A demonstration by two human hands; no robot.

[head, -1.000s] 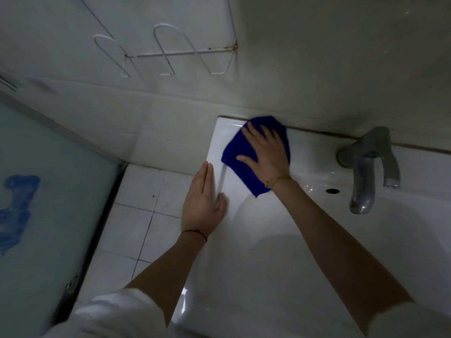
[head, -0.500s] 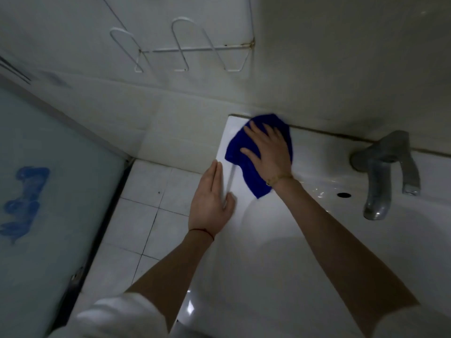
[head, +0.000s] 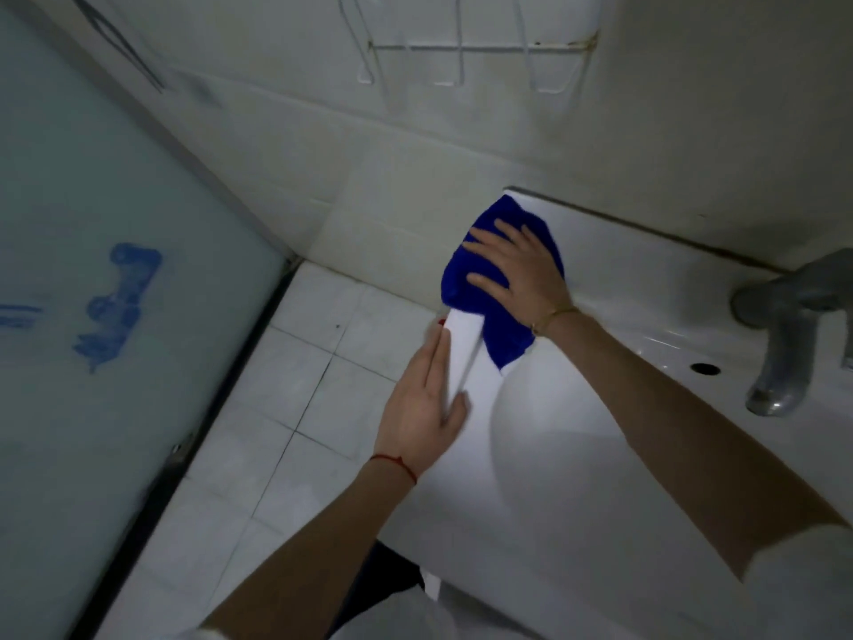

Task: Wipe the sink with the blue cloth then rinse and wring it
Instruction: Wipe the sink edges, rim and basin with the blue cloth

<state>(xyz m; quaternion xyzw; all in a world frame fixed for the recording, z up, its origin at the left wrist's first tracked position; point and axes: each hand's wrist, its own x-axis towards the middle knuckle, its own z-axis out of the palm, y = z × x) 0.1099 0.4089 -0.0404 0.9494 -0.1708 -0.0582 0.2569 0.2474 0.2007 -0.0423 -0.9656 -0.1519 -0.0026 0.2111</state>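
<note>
Cloth (head: 466, 270): blue, soft, limp; on sink (head: 646, 279) far-left rim corner. Likely light, clingy if wet; best gathered by a bunched edge. Right hand (head: 517, 270): flat, fingers spread, pressing cloth. Left hand (head: 422, 408): flat on left rim, holding nothing. Basin: appears empty. Tap (head: 780, 334): right, no water visible.

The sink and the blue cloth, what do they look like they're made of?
Sink: likely glazed ceramic, being white, smooth and glossy with highlights near the tap. Blue cloth: soft, probably microfibre; it looks matte and bunches under the right hand.
</note>
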